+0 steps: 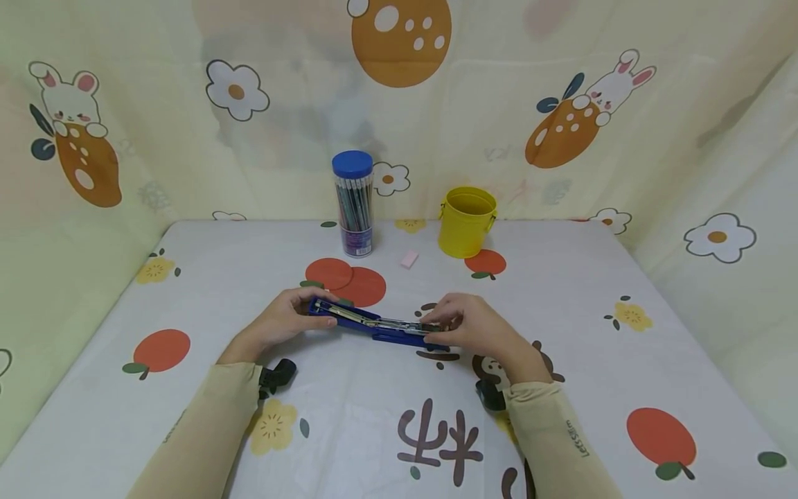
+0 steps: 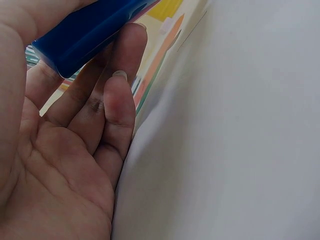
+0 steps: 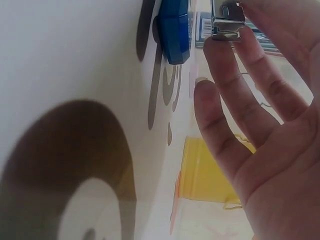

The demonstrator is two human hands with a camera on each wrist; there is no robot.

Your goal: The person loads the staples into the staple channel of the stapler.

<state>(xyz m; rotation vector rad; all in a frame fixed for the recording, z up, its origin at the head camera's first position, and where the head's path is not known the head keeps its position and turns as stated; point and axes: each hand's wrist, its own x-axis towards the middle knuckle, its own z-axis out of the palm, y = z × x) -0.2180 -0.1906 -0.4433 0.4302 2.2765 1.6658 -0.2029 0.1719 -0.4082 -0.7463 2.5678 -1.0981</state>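
A blue stapler (image 1: 399,338) is spread open lengthwise above the middle of the table, its metal magazine (image 1: 393,324) exposed. My left hand (image 1: 283,320) grips the blue cover end between thumb and fingers; the left wrist view shows that blue cover (image 2: 87,37) close up. At the other end, my right hand (image 1: 476,322) pinches the metal magazine's tip. In the right wrist view the magazine end (image 3: 227,25) sits between thumb and fingers, apart from the blue base (image 3: 174,32). Whether staples lie inside cannot be made out.
Behind the stapler stands a clear tub of pencils (image 1: 357,204) with a blue lid. A yellow bucket (image 1: 460,232) is to its right, and a small pink block (image 1: 409,259) lies between them. Patterned cloth (image 1: 299,138) hangs behind and beside the table (image 1: 224,256).
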